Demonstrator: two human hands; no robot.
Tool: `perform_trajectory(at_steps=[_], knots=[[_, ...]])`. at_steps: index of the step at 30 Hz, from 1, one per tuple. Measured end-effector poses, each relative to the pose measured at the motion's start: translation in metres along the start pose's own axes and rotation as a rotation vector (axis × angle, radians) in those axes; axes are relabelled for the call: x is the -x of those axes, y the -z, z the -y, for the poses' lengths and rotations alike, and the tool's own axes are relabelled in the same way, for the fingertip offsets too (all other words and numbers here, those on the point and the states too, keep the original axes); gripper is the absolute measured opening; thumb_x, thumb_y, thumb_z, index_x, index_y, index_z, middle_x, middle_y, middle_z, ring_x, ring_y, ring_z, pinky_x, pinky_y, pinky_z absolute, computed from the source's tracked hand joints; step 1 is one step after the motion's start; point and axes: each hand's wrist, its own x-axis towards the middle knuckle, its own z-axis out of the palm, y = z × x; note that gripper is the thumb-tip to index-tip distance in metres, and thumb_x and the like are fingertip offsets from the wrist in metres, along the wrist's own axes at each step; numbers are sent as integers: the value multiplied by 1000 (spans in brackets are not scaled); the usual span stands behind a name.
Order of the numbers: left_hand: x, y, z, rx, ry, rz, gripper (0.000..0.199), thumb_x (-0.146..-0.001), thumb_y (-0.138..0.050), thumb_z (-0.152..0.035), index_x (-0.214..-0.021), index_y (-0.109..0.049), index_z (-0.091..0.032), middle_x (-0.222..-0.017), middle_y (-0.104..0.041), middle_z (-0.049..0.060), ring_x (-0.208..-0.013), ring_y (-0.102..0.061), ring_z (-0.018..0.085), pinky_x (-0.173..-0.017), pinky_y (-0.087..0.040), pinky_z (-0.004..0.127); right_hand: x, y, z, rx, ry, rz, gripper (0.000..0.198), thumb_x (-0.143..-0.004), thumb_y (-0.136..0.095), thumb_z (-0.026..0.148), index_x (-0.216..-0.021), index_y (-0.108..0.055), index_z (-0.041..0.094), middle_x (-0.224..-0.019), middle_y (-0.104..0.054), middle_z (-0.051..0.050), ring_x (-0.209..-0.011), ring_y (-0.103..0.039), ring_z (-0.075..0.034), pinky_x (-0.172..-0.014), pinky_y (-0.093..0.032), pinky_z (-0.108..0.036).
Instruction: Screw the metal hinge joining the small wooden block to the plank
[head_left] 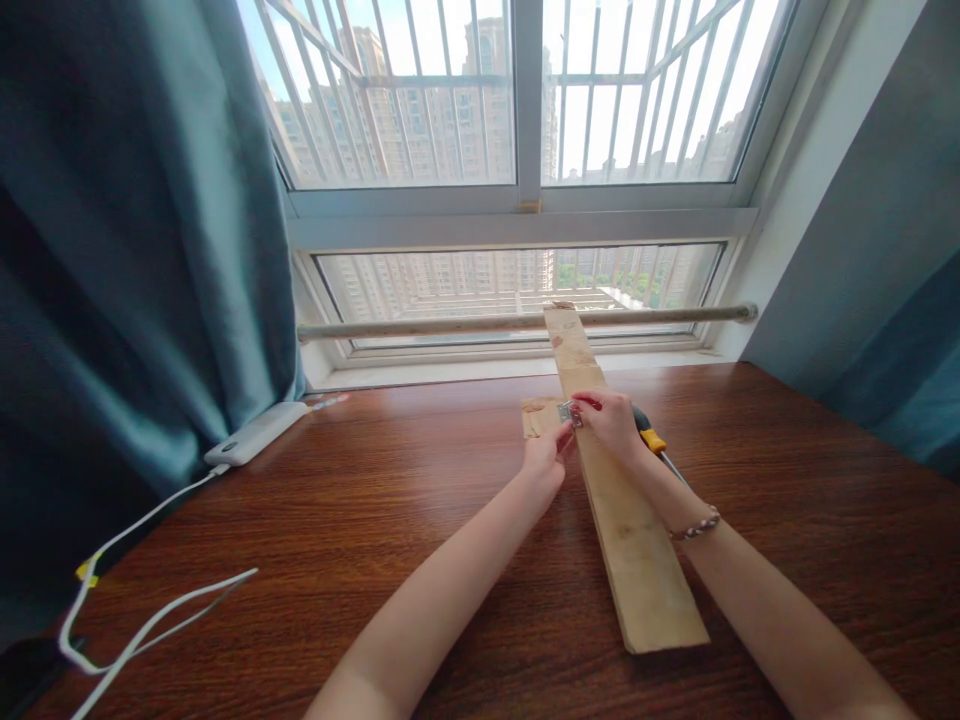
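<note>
With our left hand and right hand bunched, whether pinching we cannot tell, at a small shiny metal plate right of centre, we risk skewing it if the long, blotchy wooden board slides across the glossy, wood-grained table.

A white cable plugs into a white device beside the blue curtain.
</note>
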Motion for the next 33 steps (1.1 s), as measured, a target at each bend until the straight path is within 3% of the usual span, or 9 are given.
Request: perform_trajectory(at_steps=[13,25,33], knots=[[4,-2,0,0,-30,-26,19,-71,-61,7,-73,-64,-11,-65,-68,5,-56,-63,12,-57,-51,21,7,-2,12,188,241,38,18,-84,-53,11,-80,-70,18,-85,-66,-6,-76,-61,-17,-70,-46,-24],[1,-1,0,-6,-47,-46,22,-69,-63,7,-78,-65,-13,-70,-69,6,-61,-65,13,-59,-52,22,8,-4,11,174,217,104,21,-88,-48,14,-86,-69,18,-89,-65,-6,-80,-60,-16,-72,-45,-24],[1,-1,1,-48,-7,-72,20,-70,-60,7,-68,-65,-12,-65,-67,6,-60,-63,13,-59,-49,22,2,-7,9,152,176,129,20,-87,-51,16,-87,-70,19,-85,-64,-5,-78,-60,-15,-72,-45,-23]])
